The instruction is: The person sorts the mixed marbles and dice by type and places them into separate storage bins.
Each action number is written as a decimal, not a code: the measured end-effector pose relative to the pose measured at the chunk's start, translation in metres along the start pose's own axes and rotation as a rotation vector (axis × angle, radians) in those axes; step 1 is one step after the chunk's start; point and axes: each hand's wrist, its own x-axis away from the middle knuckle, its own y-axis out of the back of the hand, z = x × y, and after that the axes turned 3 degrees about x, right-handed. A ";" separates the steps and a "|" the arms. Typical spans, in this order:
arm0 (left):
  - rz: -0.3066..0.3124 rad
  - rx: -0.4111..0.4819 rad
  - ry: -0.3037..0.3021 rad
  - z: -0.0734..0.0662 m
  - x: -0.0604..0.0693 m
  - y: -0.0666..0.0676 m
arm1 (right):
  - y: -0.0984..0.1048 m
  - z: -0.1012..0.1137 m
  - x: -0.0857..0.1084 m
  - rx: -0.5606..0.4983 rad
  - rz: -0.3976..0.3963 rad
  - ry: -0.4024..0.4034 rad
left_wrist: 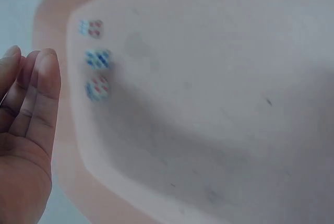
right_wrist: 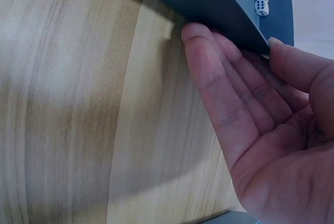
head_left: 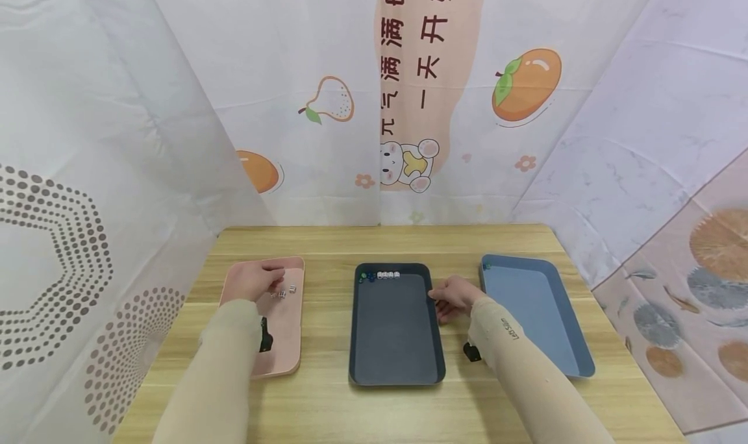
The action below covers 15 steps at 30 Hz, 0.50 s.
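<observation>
My left hand (head_left: 257,280) hovers over the pink tray (head_left: 283,340), fingers fairly straight and thumb near their tips; nothing shows between them. Several white dice lie in that tray, among them one die (head_left: 292,289) by its right wall; a blue-dotted die (left_wrist: 97,59) appears between two red-dotted ones in the left wrist view. At the dark grey tray (head_left: 397,333), my right hand (head_left: 456,296) holds the right rim, its thumb at the edge and its fingers curled against the outer wall. White dice (right_wrist: 262,8) stand in a row inside the dark tray.
Small blue and green pieces (head_left: 368,277) sit in the dark tray's far left corner. To the right lies a blue tray (head_left: 526,308) with a tiny dark green piece (head_left: 487,266) in its far left corner. A printed curtain (head_left: 339,165) hangs behind the wooden table (head_left: 327,340).
</observation>
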 end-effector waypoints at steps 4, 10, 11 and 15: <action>0.083 0.176 -0.007 -0.020 -0.007 -0.009 | 0.001 0.000 0.000 -0.002 0.008 0.005; 0.083 0.232 -0.030 -0.045 -0.016 -0.030 | 0.001 -0.001 -0.001 -0.008 0.011 0.006; 0.087 0.233 -0.037 -0.048 -0.016 -0.034 | 0.001 -0.001 -0.001 -0.010 0.012 0.005; 0.115 0.273 -0.056 -0.060 -0.018 -0.048 | 0.001 -0.001 0.000 0.006 0.013 0.000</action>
